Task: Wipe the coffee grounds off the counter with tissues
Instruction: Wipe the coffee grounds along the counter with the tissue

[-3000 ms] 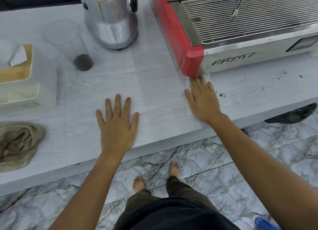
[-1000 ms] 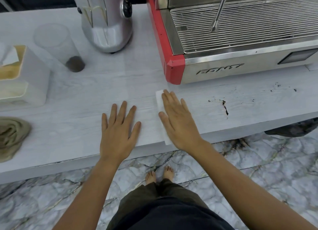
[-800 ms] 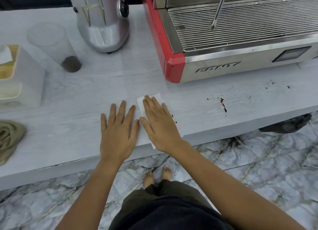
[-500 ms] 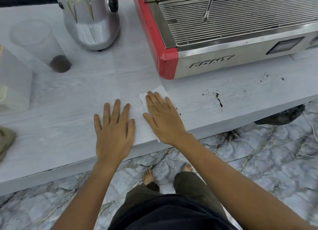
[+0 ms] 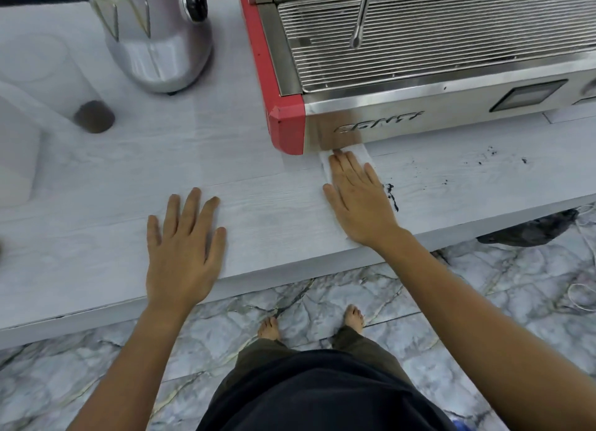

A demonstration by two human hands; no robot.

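My right hand [image 5: 358,198] presses flat, fingers straight, on a white tissue [image 5: 362,150] spread on the pale wood-grain counter [image 5: 274,211], its fingertips at the foot of the espresso machine [image 5: 419,75]. A dark smear of coffee grounds [image 5: 391,195] lies just right of that hand. More specks of grounds [image 5: 491,154] are scattered farther right. My left hand [image 5: 183,246] rests flat and empty on the counter, well left of the tissue.
A silver grinder [image 5: 154,40] stands at the back left. A clear cup with grounds at its bottom [image 5: 93,116] and a white box [image 5: 16,159] sit at the left. The counter's front edge runs just below my hands, over a marble floor.
My right hand slid the tissue to the right and toward the machine's base, up against the smear of grounds. My left hand stayed flat on the counter. The view shifted right.
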